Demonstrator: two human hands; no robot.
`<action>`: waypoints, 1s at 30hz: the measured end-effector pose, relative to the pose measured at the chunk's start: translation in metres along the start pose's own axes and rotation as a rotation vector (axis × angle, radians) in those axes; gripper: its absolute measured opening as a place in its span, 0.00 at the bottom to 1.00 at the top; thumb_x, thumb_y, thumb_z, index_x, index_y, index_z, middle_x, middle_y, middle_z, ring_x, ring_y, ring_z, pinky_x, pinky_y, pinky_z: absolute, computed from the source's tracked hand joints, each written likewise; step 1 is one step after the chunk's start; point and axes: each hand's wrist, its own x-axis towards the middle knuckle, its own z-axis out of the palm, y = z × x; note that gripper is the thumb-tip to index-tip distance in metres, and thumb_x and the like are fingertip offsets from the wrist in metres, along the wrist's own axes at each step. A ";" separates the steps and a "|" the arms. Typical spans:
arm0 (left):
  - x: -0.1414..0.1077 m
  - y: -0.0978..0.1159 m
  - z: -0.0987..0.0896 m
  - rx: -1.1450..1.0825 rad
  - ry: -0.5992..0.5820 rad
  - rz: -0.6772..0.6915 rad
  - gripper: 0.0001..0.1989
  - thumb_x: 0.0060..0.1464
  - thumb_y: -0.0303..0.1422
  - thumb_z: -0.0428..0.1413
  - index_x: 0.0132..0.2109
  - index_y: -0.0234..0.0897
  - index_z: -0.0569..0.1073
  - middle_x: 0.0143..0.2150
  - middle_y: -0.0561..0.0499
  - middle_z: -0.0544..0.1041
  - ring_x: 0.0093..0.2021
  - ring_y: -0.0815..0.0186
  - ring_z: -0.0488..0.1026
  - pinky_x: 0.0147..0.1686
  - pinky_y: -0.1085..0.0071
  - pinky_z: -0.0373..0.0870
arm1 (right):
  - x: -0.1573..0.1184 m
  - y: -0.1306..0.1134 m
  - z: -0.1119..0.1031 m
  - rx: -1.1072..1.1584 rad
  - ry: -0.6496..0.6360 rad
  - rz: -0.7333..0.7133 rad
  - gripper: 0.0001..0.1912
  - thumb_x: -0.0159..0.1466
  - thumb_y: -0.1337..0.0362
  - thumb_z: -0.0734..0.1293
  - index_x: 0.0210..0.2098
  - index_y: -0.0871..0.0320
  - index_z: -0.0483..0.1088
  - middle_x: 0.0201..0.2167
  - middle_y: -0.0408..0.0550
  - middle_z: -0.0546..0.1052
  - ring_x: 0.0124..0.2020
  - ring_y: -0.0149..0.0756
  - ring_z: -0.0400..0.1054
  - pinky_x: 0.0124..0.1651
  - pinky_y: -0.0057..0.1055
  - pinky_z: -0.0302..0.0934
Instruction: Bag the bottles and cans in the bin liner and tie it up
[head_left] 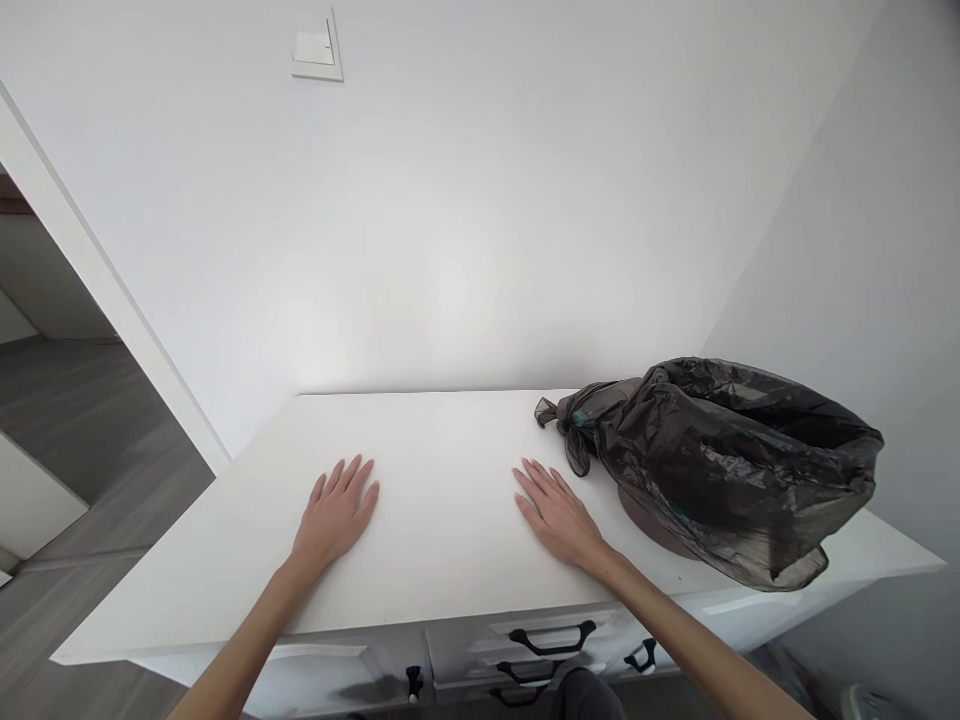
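My left hand [334, 512] lies flat on the white top of a cabinet [435, 510], fingers slightly spread and nothing in it. Farther right, my right hand [556, 512] rests palm down on the same surface, its fingers apart and also holding nothing. Just beyond the right hand stands a bin lined with a black plastic bag [735, 460]. The bag's mouth gapes upward, and a knot [566, 415] is tied in it on the side toward my hands. A dark brown bit of the bin's side [660, 525] shows beneath the plastic.
A white wall [480, 220] rises behind the cabinet, with a light switch [315, 45] at upper left. Drawers with black handles [553, 638] face me below the top's front edge. To the left, a doorway opens onto grey flooring [97, 440].
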 end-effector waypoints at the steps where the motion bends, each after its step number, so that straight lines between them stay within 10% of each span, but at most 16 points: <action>1: 0.000 0.001 -0.001 0.003 -0.008 -0.002 0.33 0.70 0.49 0.36 0.74 0.41 0.59 0.77 0.52 0.53 0.78 0.53 0.46 0.74 0.48 0.45 | 0.000 -0.001 0.000 -0.002 -0.001 0.001 0.35 0.76 0.46 0.44 0.75 0.55 0.51 0.77 0.47 0.48 0.78 0.38 0.37 0.78 0.45 0.32; 16: -0.001 0.005 -0.005 0.019 -0.035 -0.016 0.33 0.70 0.49 0.35 0.75 0.41 0.57 0.78 0.53 0.51 0.78 0.54 0.45 0.75 0.49 0.44 | -0.001 0.001 0.001 0.030 0.050 0.012 0.34 0.76 0.48 0.47 0.75 0.59 0.53 0.77 0.49 0.51 0.78 0.39 0.40 0.78 0.44 0.34; 24: -0.002 0.008 -0.007 0.041 -0.049 -0.025 0.33 0.70 0.48 0.35 0.75 0.41 0.57 0.78 0.54 0.51 0.78 0.56 0.45 0.75 0.51 0.44 | -0.007 0.004 -0.005 0.107 0.439 -0.014 0.24 0.75 0.58 0.54 0.63 0.59 0.68 0.68 0.58 0.65 0.68 0.45 0.60 0.70 0.45 0.58; 30: -0.003 0.007 -0.005 0.041 -0.013 -0.007 0.32 0.71 0.48 0.37 0.74 0.42 0.59 0.77 0.52 0.54 0.77 0.55 0.48 0.74 0.49 0.47 | -0.008 0.008 -0.007 0.167 0.565 0.108 0.21 0.72 0.60 0.57 0.60 0.60 0.67 0.72 0.62 0.51 0.61 0.48 0.67 0.53 0.44 0.72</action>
